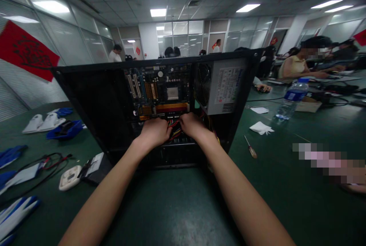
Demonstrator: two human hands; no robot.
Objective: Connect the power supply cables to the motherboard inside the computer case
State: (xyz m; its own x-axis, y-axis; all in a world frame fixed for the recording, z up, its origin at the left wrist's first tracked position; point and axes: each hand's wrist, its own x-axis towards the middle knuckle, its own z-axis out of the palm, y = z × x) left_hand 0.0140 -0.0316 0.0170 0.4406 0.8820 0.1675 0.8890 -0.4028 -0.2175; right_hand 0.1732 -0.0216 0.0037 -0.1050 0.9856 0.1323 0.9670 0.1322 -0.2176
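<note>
A black computer case [88, 135] stands upright on the table with its open side towards me. Inside it are a motherboard [160, 86] with a bare silver processor [172, 93], and a grey power supply [227, 86] at the upper right. My left hand [156, 131] and my right hand [193, 125] reach in just below the memory slots [171, 108]. Both are closed, side by side, on a bundle of red, yellow and black power cables [175, 131] that shows between them. Their fingertips are partly hidden behind the knuckles.
A screwdriver [251, 147], crumpled tissue [261, 128] and water bottle [293, 99] are on the green table [183, 208] to the right. At left lie blue-and-white gloves [17, 217], loose cables [57, 162], a cream-coloured case [70, 177] and a blue tray [64, 131]. Other people sit beyond.
</note>
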